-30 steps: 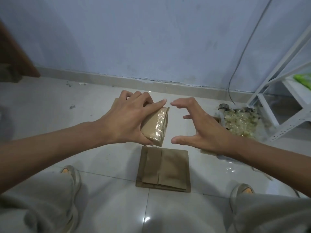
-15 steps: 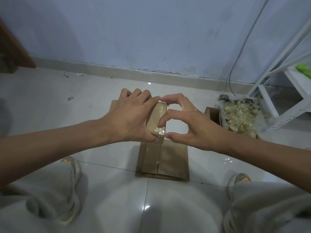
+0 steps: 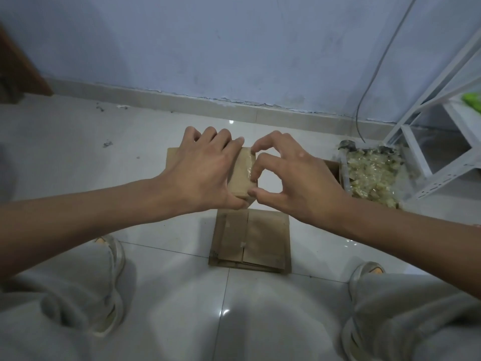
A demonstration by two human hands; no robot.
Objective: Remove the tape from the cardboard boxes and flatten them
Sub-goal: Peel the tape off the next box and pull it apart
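Small taped box (image 3: 240, 178) held up off the floor at the centre, left hand (image 3: 205, 170) wrapped over its left side, right hand (image 3: 294, 178) touching its right edge with fingertips (image 3: 253, 175). Directly below and nearer than the grip, a stack of flattened boxes (image 3: 251, 241) lying on the tiled floor (image 3: 78, 152), between two shoes. Behind the left hand, another piece of cardboard (image 3: 173, 158) partly hidden. Right of the grip, an open box (image 3: 334, 169), then a heap of removed tape (image 3: 369, 175) just beside it. Further right, a metal shelf frame (image 3: 429, 131). Beyond everything, the wall (image 3: 234, 48), a cable (image 3: 374, 74) hanging down it at the right.
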